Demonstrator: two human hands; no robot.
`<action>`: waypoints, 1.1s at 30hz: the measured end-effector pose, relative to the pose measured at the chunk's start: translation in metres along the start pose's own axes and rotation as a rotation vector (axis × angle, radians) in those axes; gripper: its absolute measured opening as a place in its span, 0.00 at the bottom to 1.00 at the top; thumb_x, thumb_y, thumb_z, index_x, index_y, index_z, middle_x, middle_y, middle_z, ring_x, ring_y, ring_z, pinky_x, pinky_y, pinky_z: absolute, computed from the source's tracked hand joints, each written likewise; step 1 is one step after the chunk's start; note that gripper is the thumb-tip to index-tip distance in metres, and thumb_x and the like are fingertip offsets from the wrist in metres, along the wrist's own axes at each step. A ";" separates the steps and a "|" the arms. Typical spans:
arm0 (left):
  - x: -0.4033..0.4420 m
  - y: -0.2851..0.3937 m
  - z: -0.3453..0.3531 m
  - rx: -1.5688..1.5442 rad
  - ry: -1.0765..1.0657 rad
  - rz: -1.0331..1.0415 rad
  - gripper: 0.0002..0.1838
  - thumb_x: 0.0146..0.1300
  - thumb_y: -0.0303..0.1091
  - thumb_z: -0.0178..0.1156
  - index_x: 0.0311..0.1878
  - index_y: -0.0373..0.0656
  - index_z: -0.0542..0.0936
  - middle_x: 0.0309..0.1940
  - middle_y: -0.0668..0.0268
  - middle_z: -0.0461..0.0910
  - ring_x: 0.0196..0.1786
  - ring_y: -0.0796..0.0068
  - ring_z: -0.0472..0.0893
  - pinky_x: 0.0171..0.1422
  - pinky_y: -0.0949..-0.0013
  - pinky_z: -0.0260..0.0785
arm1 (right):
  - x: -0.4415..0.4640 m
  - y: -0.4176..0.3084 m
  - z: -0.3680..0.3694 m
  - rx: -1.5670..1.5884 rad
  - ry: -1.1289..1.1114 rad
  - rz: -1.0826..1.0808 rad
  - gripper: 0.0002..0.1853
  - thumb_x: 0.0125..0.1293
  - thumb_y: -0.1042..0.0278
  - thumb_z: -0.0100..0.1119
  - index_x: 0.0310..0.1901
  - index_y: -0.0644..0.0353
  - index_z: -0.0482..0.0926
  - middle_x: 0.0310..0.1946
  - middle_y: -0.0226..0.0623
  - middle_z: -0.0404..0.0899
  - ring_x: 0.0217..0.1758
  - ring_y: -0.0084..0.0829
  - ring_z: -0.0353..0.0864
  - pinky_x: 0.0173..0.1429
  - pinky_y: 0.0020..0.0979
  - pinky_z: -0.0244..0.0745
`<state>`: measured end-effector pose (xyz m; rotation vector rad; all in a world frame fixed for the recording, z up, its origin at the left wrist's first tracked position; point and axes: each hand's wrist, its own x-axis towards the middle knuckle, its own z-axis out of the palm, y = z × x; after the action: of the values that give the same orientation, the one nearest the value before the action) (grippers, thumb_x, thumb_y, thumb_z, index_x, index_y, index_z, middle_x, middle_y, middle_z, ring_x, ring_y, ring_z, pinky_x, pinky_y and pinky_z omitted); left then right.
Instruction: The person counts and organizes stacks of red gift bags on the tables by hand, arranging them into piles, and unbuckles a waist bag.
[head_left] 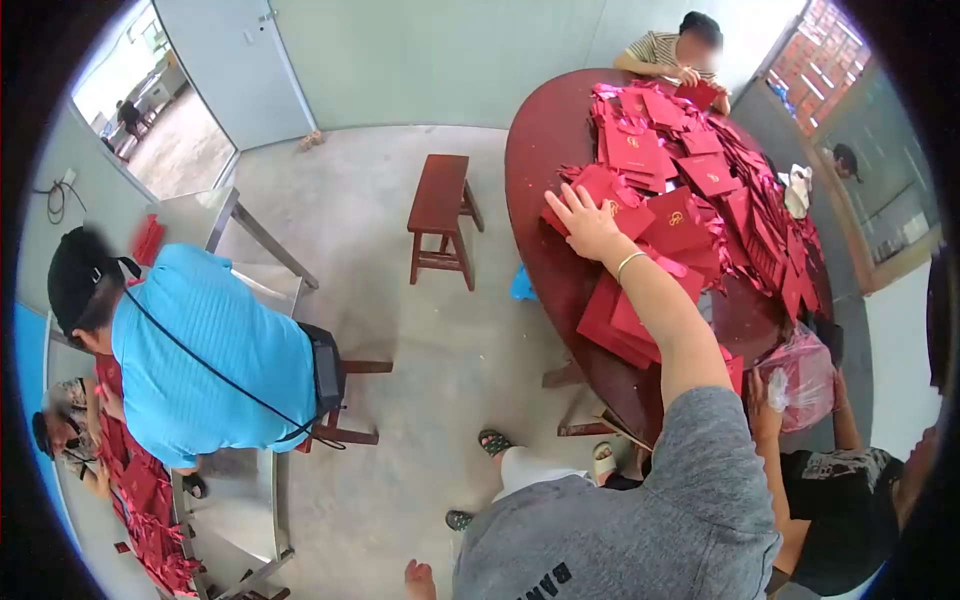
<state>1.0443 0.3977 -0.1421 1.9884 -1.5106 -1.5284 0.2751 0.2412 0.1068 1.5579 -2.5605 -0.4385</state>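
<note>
- The right hand, fingers spread and palm down, rests on red bags near the left edge of the round counter; it has nothing gripped.
- The left hand hangs low, well apart from the counter, fingers seemingly curled; cut off by the frame, so I cannot tell how far open it is or whether it holds anything.
- The red bags, some bearing gold emblems, lie heaped across the counter.
- At the counter's far end, a person in stripes handles one red piece.
- By its near right edge, a person in black touches a clear plastic bag.
- Left of the counter stands a wooden stool.
</note>
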 end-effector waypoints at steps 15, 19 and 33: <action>-0.008 -0.097 0.030 0.423 0.099 0.192 0.21 0.57 0.36 0.60 0.51 0.33 0.74 0.39 0.58 0.80 0.47 0.62 0.77 0.52 0.62 0.70 | -0.011 0.001 -0.025 0.043 0.241 0.071 0.44 0.52 0.54 0.67 0.69 0.53 0.58 0.70 0.43 0.55 0.74 0.41 0.52 0.68 0.54 0.57; -0.056 -0.094 0.031 0.406 -0.079 0.387 0.13 0.67 0.31 0.47 0.51 0.40 0.75 0.39 0.58 0.77 0.49 0.60 0.77 0.56 0.60 0.68 | -0.012 -0.017 -0.054 0.221 0.371 0.079 0.32 0.59 0.57 0.61 0.63 0.61 0.66 0.61 0.47 0.68 0.67 0.47 0.63 0.69 0.43 0.62; -0.146 -0.119 -0.017 -0.139 0.232 -0.408 0.29 0.58 0.41 0.56 0.61 0.38 0.71 0.48 0.48 0.80 0.52 0.54 0.80 0.57 0.61 0.71 | -0.212 -0.404 -0.038 0.632 0.079 -1.303 0.25 0.54 0.69 0.59 0.56 0.62 0.73 0.59 0.48 0.71 0.65 0.49 0.66 0.63 0.49 0.61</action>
<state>1.1371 0.5618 -0.1287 2.3920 -0.9242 -1.4246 0.7274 0.2472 0.0326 3.1927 -1.2834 0.4237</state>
